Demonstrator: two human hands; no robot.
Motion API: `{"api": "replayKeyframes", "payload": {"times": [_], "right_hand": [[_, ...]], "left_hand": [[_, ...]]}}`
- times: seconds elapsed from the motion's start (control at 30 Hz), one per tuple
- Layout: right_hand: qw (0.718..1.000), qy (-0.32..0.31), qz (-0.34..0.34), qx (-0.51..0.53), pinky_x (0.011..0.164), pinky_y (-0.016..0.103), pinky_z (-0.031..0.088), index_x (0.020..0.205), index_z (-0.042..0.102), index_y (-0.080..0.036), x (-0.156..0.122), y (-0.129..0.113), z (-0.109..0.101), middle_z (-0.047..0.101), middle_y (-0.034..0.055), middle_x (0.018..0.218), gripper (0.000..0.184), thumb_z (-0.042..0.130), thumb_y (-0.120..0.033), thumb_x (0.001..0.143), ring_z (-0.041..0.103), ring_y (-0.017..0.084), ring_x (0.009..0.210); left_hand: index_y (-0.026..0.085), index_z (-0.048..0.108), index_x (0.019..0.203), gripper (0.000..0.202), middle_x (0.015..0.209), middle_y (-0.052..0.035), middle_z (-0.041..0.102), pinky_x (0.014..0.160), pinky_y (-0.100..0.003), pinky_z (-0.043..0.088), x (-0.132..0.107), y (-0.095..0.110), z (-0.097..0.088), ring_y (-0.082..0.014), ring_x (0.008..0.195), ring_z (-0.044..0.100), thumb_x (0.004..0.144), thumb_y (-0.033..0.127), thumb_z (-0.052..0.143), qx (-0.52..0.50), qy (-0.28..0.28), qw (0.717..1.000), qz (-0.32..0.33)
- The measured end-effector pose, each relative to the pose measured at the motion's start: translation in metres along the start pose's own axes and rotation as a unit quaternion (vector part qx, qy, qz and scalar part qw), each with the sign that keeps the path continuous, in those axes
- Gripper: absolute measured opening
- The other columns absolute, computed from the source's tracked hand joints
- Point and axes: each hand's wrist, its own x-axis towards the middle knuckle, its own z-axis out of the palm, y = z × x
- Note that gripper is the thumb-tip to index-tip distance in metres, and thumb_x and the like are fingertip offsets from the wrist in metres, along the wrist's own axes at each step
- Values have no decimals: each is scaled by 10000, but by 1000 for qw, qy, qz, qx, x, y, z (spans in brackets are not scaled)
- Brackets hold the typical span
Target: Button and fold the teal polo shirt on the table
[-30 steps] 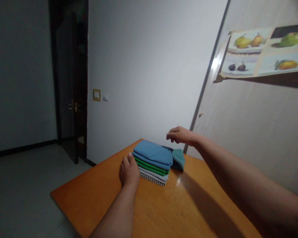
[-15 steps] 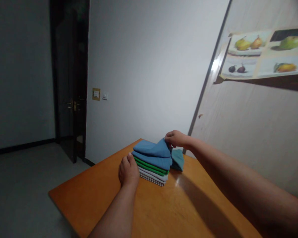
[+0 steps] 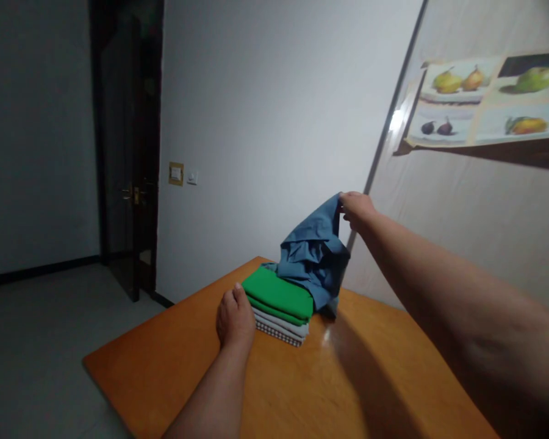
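Note:
A blue cloth [image 3: 318, 244] hangs loose and crumpled from my right hand [image 3: 359, 208], which pinches its upper corner above the right side of a stack. The cloth's lower folds still touch the back right of the stack. On top of the stack lies a folded green cloth [image 3: 279, 294], with a grey-white cloth [image 3: 281, 323] and a brown-and-white checked cloth [image 3: 281, 335] under it. My left hand [image 3: 235, 318] is curled against the stack's left edge, gripping it; some of its fingers are hidden.
The stack sits near the far corner of an orange-brown wooden table [image 3: 183, 360]. Behind it rises a white wall [image 3: 256, 134] with a switch [image 3: 176, 173]. A fruit poster [image 3: 489, 100] hangs at the right. A dark door [image 3: 123, 152] stands at the left.
My right hand has moved up and right, lifting the blue cloth off the stack and unfolding it. The green cloth's top is now uncovered. My left hand has barely moved.

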Motion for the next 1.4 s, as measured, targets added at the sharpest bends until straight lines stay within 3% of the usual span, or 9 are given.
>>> {"api": "replayKeyframes", "payload": {"times": [0.17,0.33,0.43,0.6,0.7,0.97,1.2,1.3,1.4], "right_hand": [[987,158,-13,-5,584,212,444,943,623,-166,24,-9,-14,587,17,807,213,430,-257,951,569,141,739],[981,188,-34,-37,714,218,490,1064,629,-153,28,-3,-21,630,26,884,262,402,-213,947,599,145,845],[983,94,-38,-155,770,245,509,1179,604,-129,20,5,-24,665,84,1018,334,353,-211,975,624,172,944],[957,-171,-27,-234,661,305,547,996,698,-112,-22,19,-15,697,89,794,222,683,-295,871,662,198,705],[905,-327,-65,-266,816,371,568,1154,652,-156,-64,28,-5,675,100,1120,284,626,-350,948,665,213,934],[821,-480,-124,-282,898,427,551,1238,613,-191,-143,48,5,605,87,1281,319,595,-364,971,627,237,1068],[863,-445,-109,-212,814,340,557,1087,680,-154,-132,46,14,683,60,1077,256,574,-353,967,647,210,931],[953,-298,-41,-46,582,230,476,862,684,-136,-108,35,15,630,16,687,193,570,-289,882,566,127,632],[982,-156,17,103,454,211,350,774,641,-158,-84,25,9,532,-27,560,126,632,-279,744,449,99,502]], "left_hand": [[199,645,1035,557,1138,-179,716,843,-391,496,-1,1,-1,-320,1073,667,1012,518,189,-6,-3,1000,-6],[199,640,1019,552,1134,-179,717,845,-392,494,-3,3,-3,-319,1070,670,1012,511,185,-5,-8,1000,-10],[193,635,1012,544,1127,-180,719,845,-396,494,-3,3,-4,-326,1070,670,1014,495,182,-7,-8,1000,-6],[187,637,1028,550,1143,-186,715,845,-400,495,-2,1,-2,-331,1077,668,1014,498,183,-4,-6,1000,-5],[187,638,1024,549,1143,-189,714,836,-401,496,-1,1,-2,-333,1071,670,1015,496,185,1,-5,1000,-5],[187,634,1004,547,1125,-189,717,813,-396,497,0,0,-1,-331,1051,675,1012,497,183,2,-4,1000,0],[179,636,1038,597,1151,-201,707,840,-412,495,1,0,-1,-341,1081,665,1006,515,143,-9,-7,1000,-7],[180,639,1038,616,1148,-203,707,846,-426,496,1,0,-1,-348,1075,666,1004,521,128,-13,-9,1000,-12],[179,635,1030,611,1143,-207,706,854,-433,495,0,1,-2,-355,1084,660,1001,526,134,-16,-11,1000,-9]]}}
